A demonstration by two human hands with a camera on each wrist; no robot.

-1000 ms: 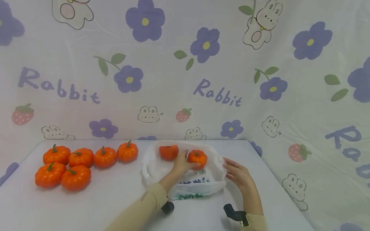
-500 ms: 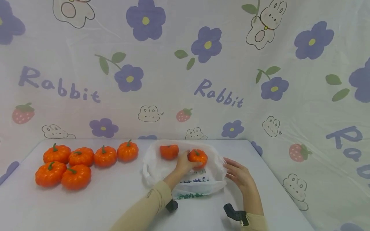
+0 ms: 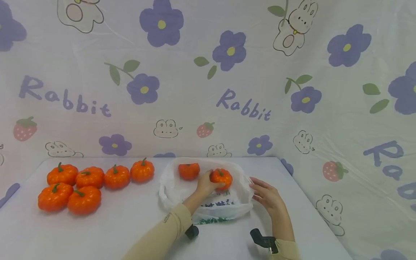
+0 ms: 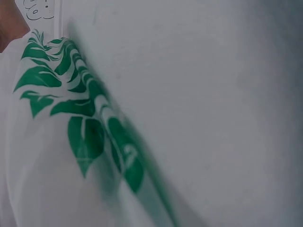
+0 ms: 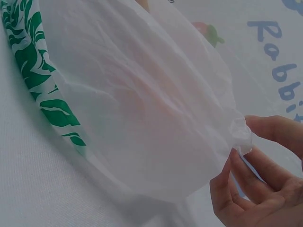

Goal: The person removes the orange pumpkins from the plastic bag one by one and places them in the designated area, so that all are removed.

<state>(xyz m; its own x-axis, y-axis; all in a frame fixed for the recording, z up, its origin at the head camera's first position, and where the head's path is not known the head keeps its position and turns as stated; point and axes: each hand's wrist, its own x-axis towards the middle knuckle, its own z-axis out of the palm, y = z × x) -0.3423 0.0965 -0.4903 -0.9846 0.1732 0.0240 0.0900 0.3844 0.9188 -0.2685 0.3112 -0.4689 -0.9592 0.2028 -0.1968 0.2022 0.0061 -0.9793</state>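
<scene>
My left hand (image 3: 205, 185) holds a small orange pumpkin (image 3: 222, 178) with a green stem, inside the mouth of a white plastic bag (image 3: 169, 200). Left of that hand, a second orange pumpkin (image 3: 189, 172) sits in the bag, its top partly covered. With thumb and fingers, my right hand (image 3: 269, 198) pinches the bag's right edge; in the right wrist view the hand (image 5: 270, 184) has the thin plastic between its fingertips. Only the bag's green leaf print (image 4: 85, 135) and a bit of skin show in the left wrist view.
Several orange pumpkins stand at the table's left, among them a front one (image 3: 84, 200) and a back one (image 3: 142, 170). The white table (image 3: 130, 231) ends at a printed curtain (image 3: 182, 72) behind and to the right.
The left forearm has shifted slightly right, while the hand stays on the pumpkin. The right hand keeps its place at the bag's edge. The head view wavers slightly.
</scene>
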